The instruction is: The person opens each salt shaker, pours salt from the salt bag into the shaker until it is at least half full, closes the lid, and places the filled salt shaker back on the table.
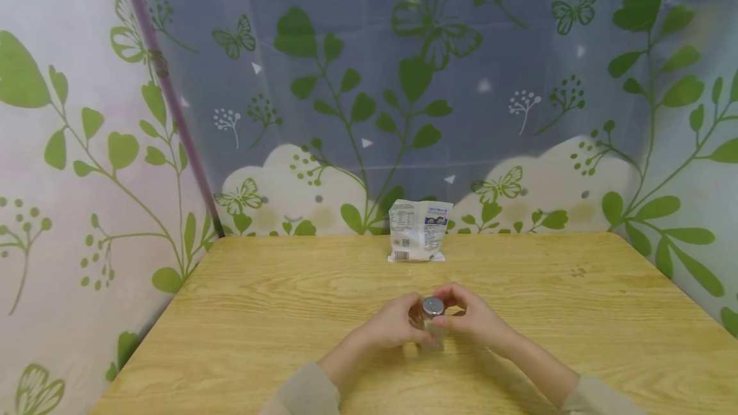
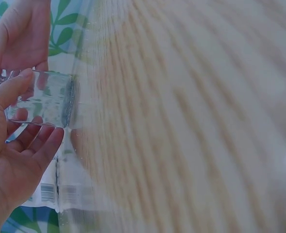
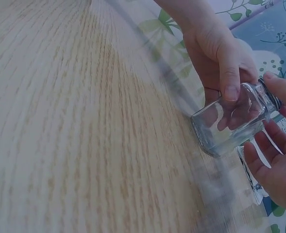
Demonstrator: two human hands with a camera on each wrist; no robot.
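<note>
Leaf-patterned backdrop (image 1: 357, 63) borders the counter (image 1: 277, 293); head view: a glass jar (image 1: 436, 340) is upright near the middle. Left wrist: left hand (image 2: 11, 162) curls round its body, best kept steady. Right wrist: right hand (image 3: 282, 172) pinches its cap (image 3: 268, 96), ideally squarely.

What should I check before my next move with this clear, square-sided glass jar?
1. Left hand grips the clear, square-sided glass jar: ok.
2. Round silver metal lid on the jar's top: ok; how tight, cannot tell.
3. Right hand holds the lid's edge: ok.
4. Jar roughly upright: ok.
5. Jar's base touching the yellowish wooden table: cannot tell.
6. White printed packet behind, apart from both hands: ok.
</note>
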